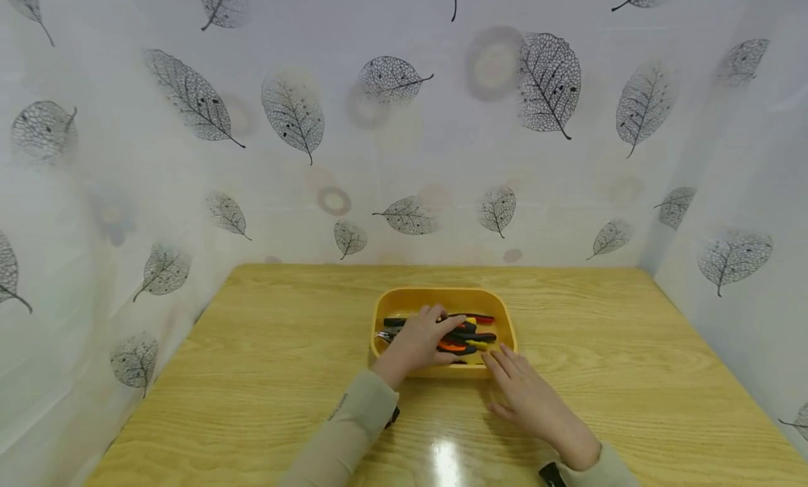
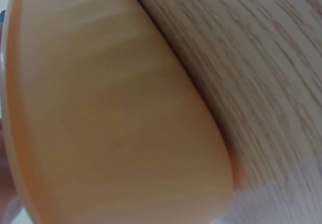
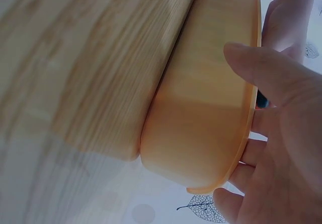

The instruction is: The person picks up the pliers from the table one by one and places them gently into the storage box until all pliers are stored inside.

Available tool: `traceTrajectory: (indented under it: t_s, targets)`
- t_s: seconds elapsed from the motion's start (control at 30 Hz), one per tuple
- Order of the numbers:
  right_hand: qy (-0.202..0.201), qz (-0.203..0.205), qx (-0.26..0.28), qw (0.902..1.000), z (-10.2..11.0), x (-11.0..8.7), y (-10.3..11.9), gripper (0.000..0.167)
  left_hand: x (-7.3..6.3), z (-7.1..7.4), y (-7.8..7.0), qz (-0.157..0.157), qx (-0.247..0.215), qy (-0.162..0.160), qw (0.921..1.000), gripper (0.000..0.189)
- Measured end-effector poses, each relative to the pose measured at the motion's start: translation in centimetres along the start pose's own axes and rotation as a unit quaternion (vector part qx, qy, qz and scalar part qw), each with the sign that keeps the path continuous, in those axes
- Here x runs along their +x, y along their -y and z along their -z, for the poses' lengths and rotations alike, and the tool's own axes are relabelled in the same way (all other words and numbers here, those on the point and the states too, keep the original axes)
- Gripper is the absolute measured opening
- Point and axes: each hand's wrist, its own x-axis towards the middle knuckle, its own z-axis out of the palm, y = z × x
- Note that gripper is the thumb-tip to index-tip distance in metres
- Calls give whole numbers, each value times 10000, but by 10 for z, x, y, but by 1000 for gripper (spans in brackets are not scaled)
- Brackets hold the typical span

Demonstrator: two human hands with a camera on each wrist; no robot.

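A yellow plastic bin point(image 1: 442, 372) holds a jumble of hand tools, among them pliers point(image 1: 383, 336) with metal jaws at the left end. Handles in black, red, orange and yellow show; one black-and-red handle point(image 1: 482, 318) lies along the back. My left hand point(image 1: 419, 339) reaches over the front rim, its spread fingers above and among the tools. At the front right corner my right hand point(image 1: 530, 396) has its fingers over the rim. In the right wrist view, the right thumb point(image 3: 246, 58) extends in front of the bin's outer wall point(image 3: 201, 83).
The bin stands on a wood-grain table point(image 1: 284, 318). Leaf-printed white sheeting point(image 1: 404, 143) surrounds the back and sides. A black strap point(image 1: 551, 475) shows by the right sleeve point(image 1: 600, 469).
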Motion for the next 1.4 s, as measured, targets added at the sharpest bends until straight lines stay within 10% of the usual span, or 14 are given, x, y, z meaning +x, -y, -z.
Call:
traceTrajectory:
  t_s: [0.43, 1.4]
  targets:
    - [77, 8, 31, 10000, 1, 0, -1, 76, 1, 0, 0, 308, -796, 674, 9941, 65]
    - [117, -88, 97, 9998, 0, 0, 1, 76, 11, 2, -3, 403, -50, 1594, 9864, 62]
